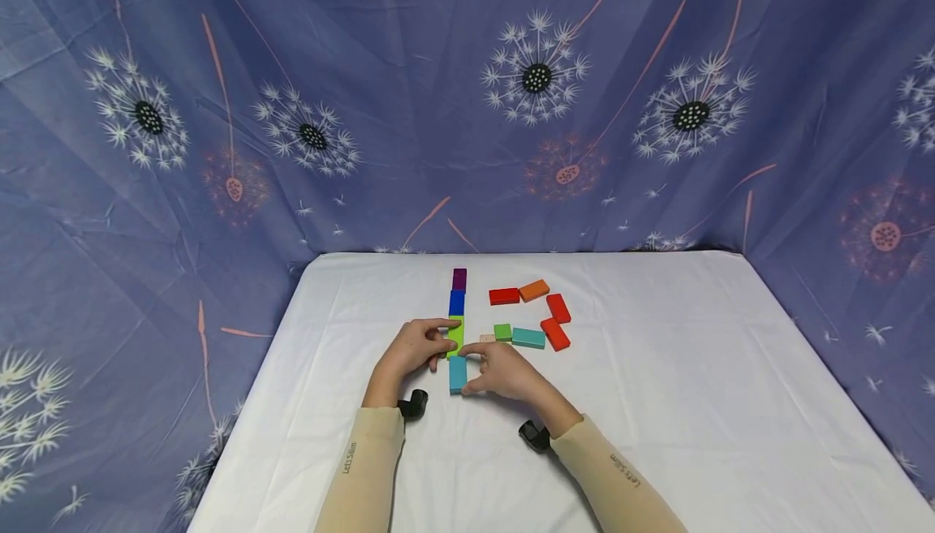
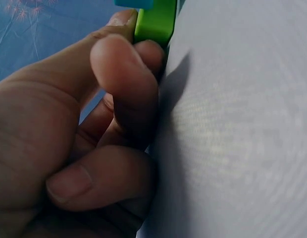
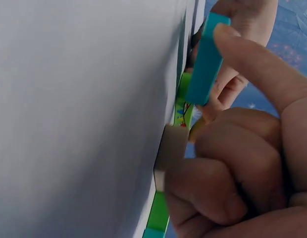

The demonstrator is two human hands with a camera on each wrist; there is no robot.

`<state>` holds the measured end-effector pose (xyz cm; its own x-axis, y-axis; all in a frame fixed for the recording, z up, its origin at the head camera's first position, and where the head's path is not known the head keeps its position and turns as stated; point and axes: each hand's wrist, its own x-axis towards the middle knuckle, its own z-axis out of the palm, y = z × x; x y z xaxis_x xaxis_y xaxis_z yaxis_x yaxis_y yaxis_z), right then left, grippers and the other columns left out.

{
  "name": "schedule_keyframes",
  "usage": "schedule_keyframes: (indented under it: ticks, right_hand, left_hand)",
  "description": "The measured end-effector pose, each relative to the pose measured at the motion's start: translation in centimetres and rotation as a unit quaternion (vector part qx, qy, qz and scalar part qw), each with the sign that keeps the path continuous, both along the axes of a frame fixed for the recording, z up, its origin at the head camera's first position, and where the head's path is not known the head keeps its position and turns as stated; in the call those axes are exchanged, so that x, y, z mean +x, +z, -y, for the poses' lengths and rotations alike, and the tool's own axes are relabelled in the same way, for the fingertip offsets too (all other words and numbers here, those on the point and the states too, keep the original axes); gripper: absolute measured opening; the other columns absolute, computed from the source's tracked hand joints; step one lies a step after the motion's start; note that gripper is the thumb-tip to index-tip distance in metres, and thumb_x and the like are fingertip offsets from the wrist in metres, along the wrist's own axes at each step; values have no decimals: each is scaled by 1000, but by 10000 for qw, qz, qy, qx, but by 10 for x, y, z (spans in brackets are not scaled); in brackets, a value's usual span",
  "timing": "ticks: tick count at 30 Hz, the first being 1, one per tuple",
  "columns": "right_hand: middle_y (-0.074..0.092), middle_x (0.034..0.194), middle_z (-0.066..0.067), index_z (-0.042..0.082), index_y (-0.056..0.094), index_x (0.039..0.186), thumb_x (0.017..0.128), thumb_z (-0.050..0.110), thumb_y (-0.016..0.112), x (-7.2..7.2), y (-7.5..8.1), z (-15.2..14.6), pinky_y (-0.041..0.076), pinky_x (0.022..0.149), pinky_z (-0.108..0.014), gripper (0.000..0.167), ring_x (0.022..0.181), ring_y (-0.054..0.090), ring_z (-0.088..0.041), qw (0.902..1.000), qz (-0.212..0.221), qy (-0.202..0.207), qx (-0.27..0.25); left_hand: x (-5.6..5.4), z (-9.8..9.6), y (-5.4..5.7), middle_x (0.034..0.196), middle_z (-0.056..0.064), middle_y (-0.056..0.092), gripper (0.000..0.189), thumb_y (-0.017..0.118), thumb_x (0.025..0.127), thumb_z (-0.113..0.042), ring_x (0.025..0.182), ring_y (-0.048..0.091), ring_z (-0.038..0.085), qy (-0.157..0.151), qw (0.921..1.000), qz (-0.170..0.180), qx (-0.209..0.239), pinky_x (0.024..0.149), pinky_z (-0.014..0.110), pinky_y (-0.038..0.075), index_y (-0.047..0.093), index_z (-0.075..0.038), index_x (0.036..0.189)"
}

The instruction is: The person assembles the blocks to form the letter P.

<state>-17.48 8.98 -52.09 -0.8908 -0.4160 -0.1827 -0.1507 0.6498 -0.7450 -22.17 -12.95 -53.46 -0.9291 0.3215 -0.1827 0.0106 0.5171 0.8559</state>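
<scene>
My right hand (image 1: 507,371) pinches a teal block (image 1: 458,375) between thumb and index finger at its two ends. In the right wrist view that teal block (image 3: 205,64) is tilted, lifted off the white cloth, close by the green piece (image 3: 184,85). My left hand (image 1: 416,348) holds the lime-green block (image 1: 456,337) with thumb and index finger; the left wrist view shows fingertips at the side of the green block (image 2: 156,22). Beyond it, a blue block (image 1: 457,303) and a purple block (image 1: 459,279) continue the same straight column.
Right of the column, blocks lie in a curve: red (image 1: 504,296), orange (image 1: 534,290), two more red ones, teal (image 1: 528,338), green (image 1: 502,332) and a pale wooden one (image 1: 487,338) partly behind my right hand. A dandelion-print curtain (image 1: 409,111) borders the white-covered table (image 1: 657,371).
</scene>
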Motion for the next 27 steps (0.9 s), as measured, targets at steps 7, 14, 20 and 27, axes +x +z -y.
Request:
schedule_keyframes:
  ticks: [7, 14, 20, 27]
  right_hand:
    - [42, 60, 6, 16, 72, 136, 80, 26, 94, 2, -2, 6, 28, 54, -26, 61, 57, 40, -12, 9997, -82, -58, 212]
    - [51, 64, 4, 19, 71, 134, 79, 28, 95, 6, -5, 12, 37, 60, -28, 60, 63, 48, -13, 9980, -318, -142, 534]
    - [55, 65, 3, 19, 69, 133, 79, 30, 94, 9, -5, 16, 41, 61, -29, 60, 63, 51, -14, 9959, -477, -175, 755]
    - [55, 67, 4, 18, 69, 133, 79, 32, 95, 10, -4, 17, 40, 59, -28, 62, 63, 52, -13, 9942, -607, -164, 867]
  left_hand:
    - [0, 0, 0, 67, 0, 68, 41, 79, 97, -23, 46, 60, 15, -12, 9999, -63, -84, 82, 31, 51, 73, -25, 138]
    - [0, 0, 0, 66, 1, 66, 41, 79, 97, -23, 46, 61, 15, 13, 9999, -32, -116, 82, 31, 51, 73, -27, 137]
    - [0, 0, 0, 65, 1, 65, 42, 80, 96, -22, 46, 60, 15, 21, 9999, -35, -109, 80, 31, 51, 73, -26, 137]
    - [-1, -1, 0, 62, 0, 63, 41, 79, 97, -24, 46, 59, 15, 16, 9998, -67, -168, 76, 30, 50, 73, -27, 137]
